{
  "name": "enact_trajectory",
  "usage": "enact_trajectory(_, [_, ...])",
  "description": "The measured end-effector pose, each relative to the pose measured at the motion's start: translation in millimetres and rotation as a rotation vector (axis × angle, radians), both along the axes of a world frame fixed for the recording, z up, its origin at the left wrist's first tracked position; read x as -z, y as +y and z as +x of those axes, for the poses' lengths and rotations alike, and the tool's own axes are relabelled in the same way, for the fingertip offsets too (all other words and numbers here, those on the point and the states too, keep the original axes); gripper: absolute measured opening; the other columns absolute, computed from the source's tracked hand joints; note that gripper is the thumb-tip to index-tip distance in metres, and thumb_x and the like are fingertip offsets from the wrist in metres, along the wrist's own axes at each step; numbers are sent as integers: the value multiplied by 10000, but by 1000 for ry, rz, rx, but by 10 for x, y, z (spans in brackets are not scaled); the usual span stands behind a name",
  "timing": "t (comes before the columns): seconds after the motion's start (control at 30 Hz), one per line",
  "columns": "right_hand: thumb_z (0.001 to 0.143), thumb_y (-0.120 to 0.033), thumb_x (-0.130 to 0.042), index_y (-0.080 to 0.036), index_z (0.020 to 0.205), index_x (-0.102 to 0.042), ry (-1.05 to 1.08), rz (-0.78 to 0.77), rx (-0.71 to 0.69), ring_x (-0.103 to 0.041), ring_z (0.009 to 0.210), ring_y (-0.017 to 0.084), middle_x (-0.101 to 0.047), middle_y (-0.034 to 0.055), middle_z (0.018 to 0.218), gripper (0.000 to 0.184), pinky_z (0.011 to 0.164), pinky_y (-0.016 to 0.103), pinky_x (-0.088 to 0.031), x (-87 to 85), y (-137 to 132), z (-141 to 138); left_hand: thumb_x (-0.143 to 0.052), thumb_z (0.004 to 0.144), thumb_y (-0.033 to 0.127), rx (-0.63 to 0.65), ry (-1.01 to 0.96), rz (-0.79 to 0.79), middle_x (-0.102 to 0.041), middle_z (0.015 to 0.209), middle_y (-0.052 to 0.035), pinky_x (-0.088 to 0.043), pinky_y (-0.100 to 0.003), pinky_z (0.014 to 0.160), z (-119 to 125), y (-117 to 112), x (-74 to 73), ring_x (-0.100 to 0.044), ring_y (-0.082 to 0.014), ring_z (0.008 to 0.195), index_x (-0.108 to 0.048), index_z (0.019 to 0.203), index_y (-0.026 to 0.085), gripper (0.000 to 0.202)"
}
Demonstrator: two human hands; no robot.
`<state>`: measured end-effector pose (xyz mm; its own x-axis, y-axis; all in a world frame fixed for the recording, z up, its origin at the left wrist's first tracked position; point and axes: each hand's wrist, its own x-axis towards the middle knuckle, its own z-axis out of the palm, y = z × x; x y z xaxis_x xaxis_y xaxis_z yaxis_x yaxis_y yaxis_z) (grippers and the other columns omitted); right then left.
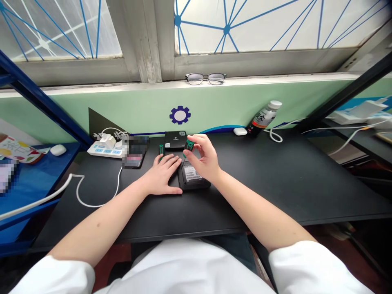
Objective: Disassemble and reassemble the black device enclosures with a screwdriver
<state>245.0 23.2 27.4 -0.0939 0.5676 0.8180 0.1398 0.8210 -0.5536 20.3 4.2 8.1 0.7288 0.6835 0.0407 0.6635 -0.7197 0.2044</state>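
Note:
My left hand (162, 175) lies flat on the black desk (275, 175), fingers stretched out, its thumb side touching a small black device (192, 179) that bears a white label. My right hand (203, 157) hovers over that device, fingers pinched round a green-handled screwdriver (189, 145) held upright with its tip down toward the device. A second black box (175, 140) sits just behind, and a small green and black tool (161, 149) lies beside it, ahead of my left fingertips.
A white power strip (105, 149) with a plug and a white cable (92, 192) lies at the left, next to a blurred phone (134, 153). A dark bottle (263, 118), a white case (240, 131) and glasses (205, 78) on the sill are at the back. Blue shelving (27, 183) stands left.

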Motion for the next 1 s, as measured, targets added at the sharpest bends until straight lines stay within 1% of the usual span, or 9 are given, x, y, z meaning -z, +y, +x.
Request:
enact_trajectory(0.1, [993, -230, -715, -356, 1395, -638, -27, 52, 1, -635, 850, 151, -599, 49, 1163, 428, 705, 336, -602, 2, 18, -29, -704, 849, 808, 9, -11, 6, -404, 1719, -206, -109, -692, 1309, 18, -7, -7, -281, -461, 1616, -345, 1697, 188, 1110])
enact_trajectory(0.2, [986, -275, -745, -347, 1397, -661, -39, 89, 21, -613, 843, 156, -585, 33, 1074, 426, 735, 347, -604, -9, 17, -32, -716, 850, 797, 22, -20, 21, -406, 1712, -224, -97, -698, 1311, 30, -16, 3, -283, -464, 1616, -379, 1675, 171, 1089])
enact_trajectory(0.3, [1074, -306, -595, -332, 1398, -682, -19, 50, 5, -632, 893, 175, -592, 43, 1040, 337, 781, 374, -610, -26, 6, -3, -739, 851, 769, 48, -74, 13, -457, 1677, -232, -124, -705, 1307, 13, -10, 20, -315, -461, 1604, -420, 1638, 168, 1040])
enact_trajectory(0.4, [1110, -307, -498, -316, 1330, -713, 13, -31, 14, -651, 920, 185, -611, 56, 1043, 308, 801, 389, -612, -36, 8, 27, -780, 852, 699, 52, -206, -2, -512, 1635, -216, -230, -685, 1289, -29, 11, 25, -380, -443, 1575, -513, 1538, 193, 893])
enact_trajectory(0.47, [1097, -350, -537, -300, 1271, -714, 42, -80, 6, -673, 991, 203, -626, 75, 1118, 253, 835, 407, -626, -36, 15, 27, -786, 864, 655, 68, -273, -2, -511, 1637, -208, -298, -659, 1270, -55, 22, 21, -399, -435, 1565, -553, 1489, 208, 802])
enact_trajectory(0.57, [1050, -382, -643, -288, 1204, -658, 116, -176, -111, -714, 1162, 233, -617, 108, 1369, 181, 944, 438, -642, -29, 10, -10, -760, 896, 625, 124, -255, -3, -489, 1662, -198, -313, -651, 1268, -69, 24, 7, -370, -444, 1583, -518, 1559, 214, 817])
enact_trajectory(0.67, [1010, -380, -717, -282, 1132, -587, 184, -267, -216, -764, 1134, 215, -622, 108, 1478, 204, 1014, 455, -642, -27, -21, -55, -731, 923, 611, 171, -190, -2, -447, 1696, -199, -291, -661, 1278, -63, 18, -4, -314, -458, 1614, -468, 1626, 198, 856])
enact_trajectory(0.8, [995, -413, -739, -275, 1121, -592, 162, -248, -142, -781, 1036, 201, -722, 103, 1388, 238, 957, 439, -651, -40, -60, -48, -723, 939, 588, 189, -169, -1, -423, 1714, -191, -290, -654, 1282, -66, 13, -5, -285, -448, 1633, -453, 1646, 203, 848])
enact_trajectory(1.0, [1061, -422, -621, -273, 1214, -679, 12, -124, -6, -753, 1012, 227, -787, 108, 1255, 222, 785, 410, -606, -68, -62, 22, -719, 946, 588, 184, -177, -3, -438, 1702, -203, -317, -658, 1272, -80, 10, 16, -347, -444, 1606, -468, 1638, 204, 830])
